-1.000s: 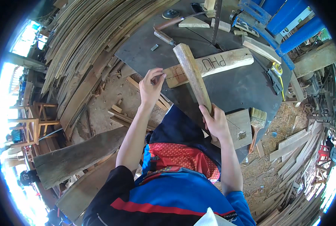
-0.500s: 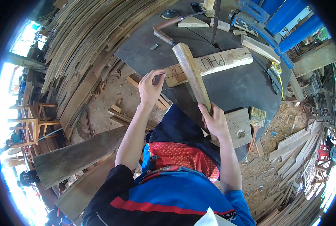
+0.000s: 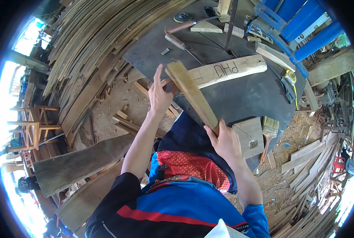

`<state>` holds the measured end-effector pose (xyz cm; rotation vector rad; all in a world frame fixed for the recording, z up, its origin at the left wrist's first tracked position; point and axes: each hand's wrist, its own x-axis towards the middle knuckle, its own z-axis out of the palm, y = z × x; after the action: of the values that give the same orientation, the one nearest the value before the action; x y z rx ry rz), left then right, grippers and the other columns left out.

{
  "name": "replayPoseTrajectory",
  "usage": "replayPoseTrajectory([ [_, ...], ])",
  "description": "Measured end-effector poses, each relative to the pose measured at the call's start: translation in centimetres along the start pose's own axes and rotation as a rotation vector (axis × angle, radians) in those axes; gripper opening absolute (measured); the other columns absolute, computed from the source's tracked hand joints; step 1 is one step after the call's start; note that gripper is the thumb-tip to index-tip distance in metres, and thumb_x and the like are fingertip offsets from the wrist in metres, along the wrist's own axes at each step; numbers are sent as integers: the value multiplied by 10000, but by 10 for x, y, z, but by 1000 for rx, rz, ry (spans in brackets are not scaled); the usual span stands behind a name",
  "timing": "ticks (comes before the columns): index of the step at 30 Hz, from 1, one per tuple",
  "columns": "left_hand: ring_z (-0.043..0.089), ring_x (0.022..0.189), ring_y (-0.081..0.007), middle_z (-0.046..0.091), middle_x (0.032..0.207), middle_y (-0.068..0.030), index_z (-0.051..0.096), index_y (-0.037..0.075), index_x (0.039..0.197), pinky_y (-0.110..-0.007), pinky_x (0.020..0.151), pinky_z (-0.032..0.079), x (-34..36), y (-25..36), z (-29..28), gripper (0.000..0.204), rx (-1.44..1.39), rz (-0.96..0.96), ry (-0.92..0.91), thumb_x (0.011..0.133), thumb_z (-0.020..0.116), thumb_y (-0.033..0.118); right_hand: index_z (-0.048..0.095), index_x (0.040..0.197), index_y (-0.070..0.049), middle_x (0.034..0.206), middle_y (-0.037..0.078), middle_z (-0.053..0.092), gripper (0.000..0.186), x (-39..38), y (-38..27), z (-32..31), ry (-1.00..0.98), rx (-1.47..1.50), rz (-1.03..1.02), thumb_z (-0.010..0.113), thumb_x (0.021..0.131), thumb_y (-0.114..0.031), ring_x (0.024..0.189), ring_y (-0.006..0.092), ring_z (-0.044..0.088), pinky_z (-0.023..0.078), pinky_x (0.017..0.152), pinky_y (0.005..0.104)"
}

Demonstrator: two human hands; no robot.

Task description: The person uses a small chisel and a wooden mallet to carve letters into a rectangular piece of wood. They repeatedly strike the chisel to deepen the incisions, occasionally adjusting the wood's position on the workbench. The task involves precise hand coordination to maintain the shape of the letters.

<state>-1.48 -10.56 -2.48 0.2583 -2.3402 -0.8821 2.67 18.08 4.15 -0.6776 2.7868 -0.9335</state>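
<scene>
My right hand (image 3: 227, 142) grips the lower end of a thick, squared wooden bar (image 3: 192, 93), which slants up and left above the table. Beside its upper end is my left hand (image 3: 160, 97), index finger stretched up and thumb apart. I see nothing plainly held in it, though its other fingers are partly hidden. A pale wooden board (image 3: 240, 68) with dark lettering drawn on it lies across the dark tabletop (image 3: 240, 95). The bar covers the board's left end, so whether my left fingers touch it cannot be told.
A wooden-handled hand drill (image 3: 176, 41), a grinding disc (image 3: 182, 17) and wood offcuts (image 3: 206, 27) lie at the far side. On the right are a yellow tape measure (image 3: 290, 77), a paintbrush (image 3: 269, 129) and a square wooden block (image 3: 246, 133). Stacked planks (image 3: 93, 43) stand left.
The bar's upper end has swung left and nearer to my left hand, covering the board's left end. My left index finger has straightened upward.
</scene>
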Motion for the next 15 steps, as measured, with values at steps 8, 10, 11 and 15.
replayPoseTrajectory([
  [8, 601, 632, -201, 783, 920, -28, 468, 96, 1513, -333, 644, 514, -3, 4, 8, 765, -19, -76, -3, 848, 845, 116, 559, 995, 7, 656, 251, 662, 457, -5, 0, -7, -39, 57, 65, 649, 1037, -438, 634, 475, 693, 549, 551, 562],
  [10, 609, 653, -207, 781, 976, -26, 572, 103, 1434, -347, 663, 518, -2, 1, 5, 654, -28, -14, 15, 839, 843, 108, 564, 1008, 12, 663, 258, 667, 468, -2, 4, -4, -95, 10, 62, 641, 1039, -448, 643, 482, 694, 553, 567, 576],
  [11, 632, 713, -211, 762, 1113, -29, 690, 105, 1274, -363, 686, 522, -3, 1, 6, 462, -39, -54, -8, 834, 830, 74, 582, 1039, 29, 679, 269, 672, 498, -3, 4, -8, -127, -39, 102, 630, 1042, -467, 674, 495, 697, 552, 589, 579],
  [15, 591, 719, -179, 757, 1017, -51, 716, 75, 1219, -302, 703, 515, 2, 3, 13, 363, -73, 71, 69, 873, 826, 57, 610, 999, 39, 676, 258, 676, 506, -3, 17, -7, 3, 201, 87, 641, 1042, -464, 654, 462, 709, 537, 577, 540],
])
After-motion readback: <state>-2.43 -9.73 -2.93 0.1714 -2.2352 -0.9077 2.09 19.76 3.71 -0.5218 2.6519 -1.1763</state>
